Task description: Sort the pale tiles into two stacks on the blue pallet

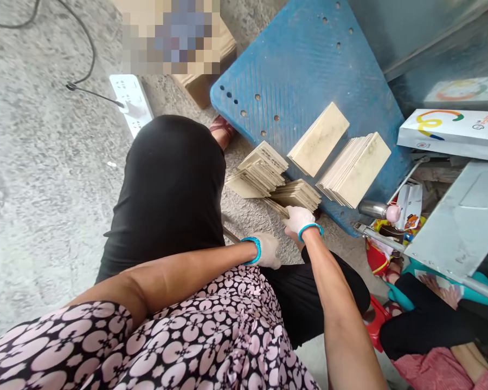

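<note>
My right hand [301, 219], in a white glove with a blue cuff, has its fingers closed on the end of a thin pale board [276, 207]. Beside it are two fanned stacks of similar boards, a larger stack [257, 174] and a smaller stack [296, 193], near the blue pallet's edge. On the pallet [301, 59] stand a pale stack [319, 140] and a thicker stack [354, 169]. Over my lap, my left hand [265, 250], gloved alike, is curled closed; what it holds, if anything, is hidden. A grey bar [231, 234] shows near its wrist.
A white power strip [132, 103] with a black cable lies on the concrete floor at left. To the right are a steel flask [376, 209] with a pink cap, a white box [451, 134] and a metal-framed table [459, 216]. Another person sits at lower right, hands [441, 290] visible.
</note>
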Tool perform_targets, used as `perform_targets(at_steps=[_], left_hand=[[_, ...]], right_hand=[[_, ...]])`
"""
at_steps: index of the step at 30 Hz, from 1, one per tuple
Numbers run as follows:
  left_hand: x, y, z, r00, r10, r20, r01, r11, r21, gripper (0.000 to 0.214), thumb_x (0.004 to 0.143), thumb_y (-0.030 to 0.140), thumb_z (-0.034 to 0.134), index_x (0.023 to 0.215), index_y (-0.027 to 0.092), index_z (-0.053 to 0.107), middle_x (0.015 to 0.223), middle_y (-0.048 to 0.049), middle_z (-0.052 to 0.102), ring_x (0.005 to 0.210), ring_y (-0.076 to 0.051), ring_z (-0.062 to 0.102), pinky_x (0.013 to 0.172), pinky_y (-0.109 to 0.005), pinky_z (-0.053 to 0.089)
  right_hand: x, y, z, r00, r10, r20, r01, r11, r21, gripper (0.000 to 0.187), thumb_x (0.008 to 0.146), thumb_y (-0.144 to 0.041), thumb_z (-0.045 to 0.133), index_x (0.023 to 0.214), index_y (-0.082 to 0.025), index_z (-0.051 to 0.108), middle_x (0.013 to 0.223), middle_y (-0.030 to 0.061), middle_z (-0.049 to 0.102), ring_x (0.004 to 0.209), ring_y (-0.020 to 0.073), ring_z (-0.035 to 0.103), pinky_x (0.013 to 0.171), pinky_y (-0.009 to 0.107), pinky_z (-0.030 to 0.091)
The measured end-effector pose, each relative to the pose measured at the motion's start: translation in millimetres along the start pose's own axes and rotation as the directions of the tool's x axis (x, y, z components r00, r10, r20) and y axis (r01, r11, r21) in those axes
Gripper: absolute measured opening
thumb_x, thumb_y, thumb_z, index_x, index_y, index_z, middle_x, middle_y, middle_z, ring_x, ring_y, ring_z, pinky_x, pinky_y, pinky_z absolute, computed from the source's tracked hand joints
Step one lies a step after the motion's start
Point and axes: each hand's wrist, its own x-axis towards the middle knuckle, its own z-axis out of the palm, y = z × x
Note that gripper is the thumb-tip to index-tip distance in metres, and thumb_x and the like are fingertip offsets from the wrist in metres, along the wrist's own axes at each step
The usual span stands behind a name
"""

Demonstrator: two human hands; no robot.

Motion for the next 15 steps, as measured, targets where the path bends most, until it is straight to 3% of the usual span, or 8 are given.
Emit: perform_targets(at_steps=[7, 11, 15], left_hand=[[1, -3, -2.6, 1.0, 0.011, 0.015, -0.011, 1.0, 0.002, 0.053, 0.077, 0.046, 0.061, 0.117, 0.012, 0.066, 0.115, -0.0188, 0.068, 0.106, -0.034, 0.065, 0.086, -0.037, 0.053], [3, -4, -3.3, 1.0, 0.009, 0.016, -0.009, 1.0, 0.012, 0.051, 0.076, 0.044, 0.062, 0.116, 0.013, 0.066, 0.117, -0.0188, 0.067, 0.107, -0.033, 0.065, 0.087, -0.038, 0.054], [7, -4, -1.1, 1.0, 0.015, 0.014, -0.015, 0.999, 0.029, 0.048, 0.077, 0.042, 0.06, 0.114, 0.011, 0.068, 0.115, -0.0201, 0.068, 0.105, -0.034, 0.065, 0.086, -0.04, 0.054]], right_hand=[[12, 5, 8, 0.997, 0.078, -0.025, -0.076, 0.996, 0.052, 0.028, 0.088, -0.036, 0.054, 0.11, -0.019, 0.061, 0.109, 0.0121, 0.069, 0.104, 0.029, 0.066, 0.084, 0.037, 0.049], [6, 2, 12, 0.976, 0.195, -0.091, -0.185, 0.977, 0.108, 0.033, 0.091, -0.037, 0.052, 0.118, -0.018, 0.057, 0.116, 0.0144, 0.065, 0.103, 0.0307, 0.065, 0.083, 0.038, 0.05], [-7, -4, 17, 0.952, 0.259, -0.164, -0.228, 0.956, 0.187, 0.039, 0.097, -0.036, 0.044, 0.132, -0.021, 0.05, 0.126, 0.0119, 0.062, 0.106, 0.0257, 0.064, 0.087, 0.035, 0.049]])
